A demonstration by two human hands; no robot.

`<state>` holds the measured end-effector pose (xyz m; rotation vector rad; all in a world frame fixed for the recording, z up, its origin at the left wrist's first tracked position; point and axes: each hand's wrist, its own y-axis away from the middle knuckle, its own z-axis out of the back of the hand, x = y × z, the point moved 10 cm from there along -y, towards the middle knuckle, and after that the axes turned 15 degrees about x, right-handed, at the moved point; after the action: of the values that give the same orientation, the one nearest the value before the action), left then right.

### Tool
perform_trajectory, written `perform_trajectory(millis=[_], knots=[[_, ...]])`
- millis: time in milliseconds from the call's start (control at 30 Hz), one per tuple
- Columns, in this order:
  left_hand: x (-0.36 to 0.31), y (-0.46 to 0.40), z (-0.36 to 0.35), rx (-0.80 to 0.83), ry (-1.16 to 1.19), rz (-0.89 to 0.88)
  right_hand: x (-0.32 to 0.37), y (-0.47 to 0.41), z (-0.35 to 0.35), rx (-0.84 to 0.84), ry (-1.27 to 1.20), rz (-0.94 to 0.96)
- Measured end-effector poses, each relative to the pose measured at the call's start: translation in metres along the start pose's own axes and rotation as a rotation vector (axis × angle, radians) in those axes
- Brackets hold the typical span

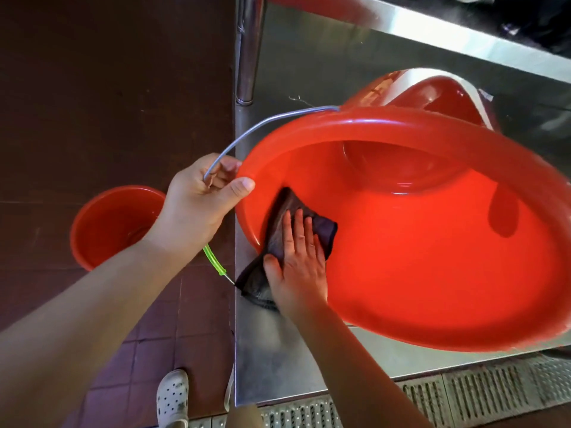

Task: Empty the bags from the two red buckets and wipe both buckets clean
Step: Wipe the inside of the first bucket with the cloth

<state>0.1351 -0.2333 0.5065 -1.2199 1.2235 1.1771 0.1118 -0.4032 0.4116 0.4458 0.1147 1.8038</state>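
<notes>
Pinching the wire handle (265, 123) in my left hand (197, 205), right hand (298, 264) flat on the dark cloth (279, 239), I feared the tilted red bucket (417, 257) skidding off the steel counter's (278, 356) left edge.

Table leg (247, 50) beside bucket rim (401, 125)

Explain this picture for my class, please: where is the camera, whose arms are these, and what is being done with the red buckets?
There is no machine: the camera sits on a person's head, looking down at their own arms. The left hand grips the wire handle and rim of a big red bucket, tipped on a steel table. The right hand presses a dark cloth flat against the bucket's inner wall, wiping it. A second red bucket stands on the tiled floor to the left. No bags show in either.
</notes>
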Motion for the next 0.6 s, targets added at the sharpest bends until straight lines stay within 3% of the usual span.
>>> perform_trajectory(millis=[200,367,600], knots=[[0.006,-0.002,0.003,0.057,-0.037,0.024,-0.073,-0.04,0.011,0.064,0.234,-0.179],[0.003,-0.007,-0.006,0.141,-0.024,0.02,-0.146,-0.086,0.044,0.084,0.222,-0.429],[0.004,-0.005,-0.01,0.075,0.098,-0.01,-0.146,-0.102,0.042,0.157,0.131,-0.498]])
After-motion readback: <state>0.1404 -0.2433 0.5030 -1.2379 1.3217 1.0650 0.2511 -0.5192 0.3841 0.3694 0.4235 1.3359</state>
